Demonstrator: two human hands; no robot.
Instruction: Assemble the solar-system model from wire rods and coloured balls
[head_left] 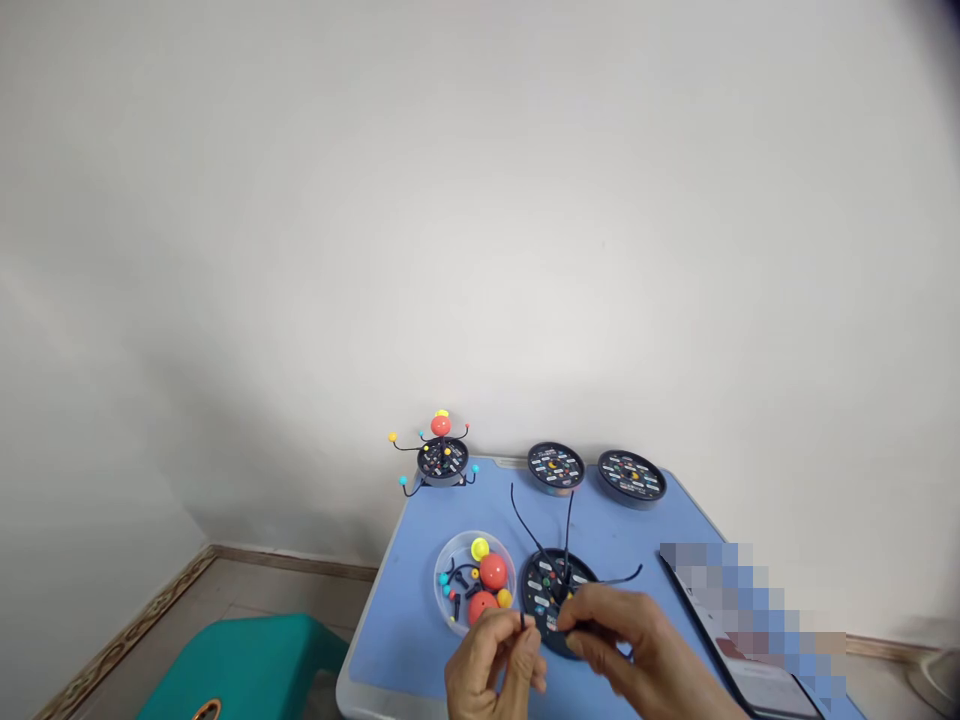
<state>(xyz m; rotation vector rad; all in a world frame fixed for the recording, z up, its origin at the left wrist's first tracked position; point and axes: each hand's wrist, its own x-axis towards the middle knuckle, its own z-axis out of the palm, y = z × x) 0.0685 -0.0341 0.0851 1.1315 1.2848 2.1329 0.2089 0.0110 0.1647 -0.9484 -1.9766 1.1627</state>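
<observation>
My left hand (pixel 495 668) pinches a small black part (pixel 523 622) between thumb and finger, in front of the clear bowl. My right hand (pixel 626 630) is closed at the near right edge of a round black base (pixel 541 590); what its fingertips grip is hard to make out. Thin black curved arms (pixel 531 527) rise and spread from the middle of this base. The clear round bowl (pixel 442 605) holds red balls (pixel 493 571), a yellow cup-like piece (pixel 480 548), small coloured balls and black parts.
An assembled model (pixel 442 460) with coloured balls stands at the blue table's (pixel 397 640) back left. Two round black discs (pixel 556 466) (pixel 631 477) lie along the back. A tablet-like device (pixel 765 685) lies at right; a teal stool (pixel 247 660) stands at left.
</observation>
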